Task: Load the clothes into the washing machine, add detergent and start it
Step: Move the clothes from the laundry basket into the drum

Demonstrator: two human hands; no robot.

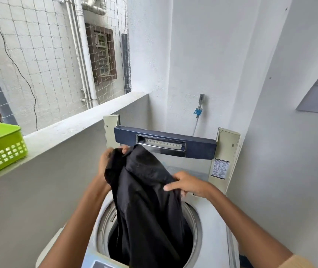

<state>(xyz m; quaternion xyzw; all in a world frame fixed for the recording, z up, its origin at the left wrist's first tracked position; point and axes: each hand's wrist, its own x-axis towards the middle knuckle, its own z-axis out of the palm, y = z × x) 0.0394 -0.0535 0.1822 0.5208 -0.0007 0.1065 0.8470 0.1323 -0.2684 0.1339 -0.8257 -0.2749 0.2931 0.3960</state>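
Above the drum (197,225), black garment (146,200) hanging lengthwise downward, fingers (170,187) of both hands gripping it.

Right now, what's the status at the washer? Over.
Both hands gripping the black garment: left hand at its top, right hand on its side. Garment hanging into the open drum. Lid up, nothing blocking.

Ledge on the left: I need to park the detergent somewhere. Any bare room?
Yes: the ledge is bare from the green basket to the corner wall. The washer top is crowded: both hands hold a black garment over the drum.
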